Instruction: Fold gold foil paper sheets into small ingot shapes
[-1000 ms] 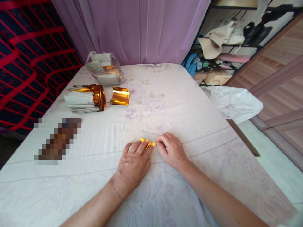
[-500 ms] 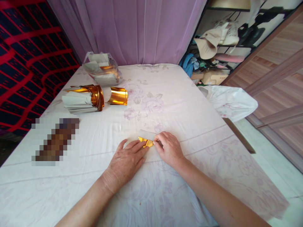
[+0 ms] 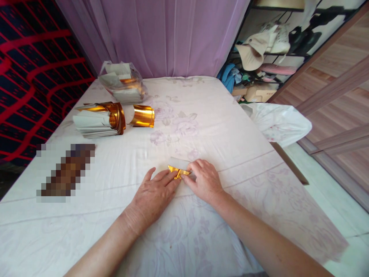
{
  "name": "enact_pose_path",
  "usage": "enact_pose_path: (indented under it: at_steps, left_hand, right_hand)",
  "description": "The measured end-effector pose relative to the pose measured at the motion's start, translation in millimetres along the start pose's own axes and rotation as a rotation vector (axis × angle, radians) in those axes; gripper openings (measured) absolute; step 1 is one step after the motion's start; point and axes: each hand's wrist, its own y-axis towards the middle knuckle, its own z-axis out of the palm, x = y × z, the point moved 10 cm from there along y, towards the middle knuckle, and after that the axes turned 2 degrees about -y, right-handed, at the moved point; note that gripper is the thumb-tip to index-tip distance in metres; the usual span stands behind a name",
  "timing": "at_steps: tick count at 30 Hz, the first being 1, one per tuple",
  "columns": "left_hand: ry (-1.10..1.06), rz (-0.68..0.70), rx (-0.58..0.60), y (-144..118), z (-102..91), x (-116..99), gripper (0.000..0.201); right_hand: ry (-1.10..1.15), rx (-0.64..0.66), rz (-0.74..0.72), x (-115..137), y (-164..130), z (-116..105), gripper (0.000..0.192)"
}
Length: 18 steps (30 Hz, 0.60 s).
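A blurred, pixelated patch (image 3: 65,172) covered whatever lay on the sheet at the left. The gold paper (image 3: 178,172) showed only in part, its near end tucked under the fingertips of the left hand (image 3: 154,196) and the right hand (image 3: 205,181). The fold's shape was too small to read. Both forearms ran off the bottom edge. The plastic bag (image 3: 122,82) hid most of its contents.

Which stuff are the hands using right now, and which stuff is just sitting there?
In use:
- small gold foil piece, pressed flat by left hand and right hand

Just lying about:
- stack of gold foil strips
- gold foil curl
- plastic bag of papers
- hat
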Motion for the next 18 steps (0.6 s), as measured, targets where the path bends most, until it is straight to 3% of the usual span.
enact_pose_path:
  at_steps: [7,18]
  left_hand:
    - [-0.101,-0.002,0.028,1,0.5,8,0.034]
    - [-0.012,0.005,-0.086,1,-6.2,-2,0.025]
  right_hand:
    - [0.055,0.021,-0.016,-1,-1,1,0.003]
    - [0.117,-0.066,-0.107,9,-6,-7,0.013]
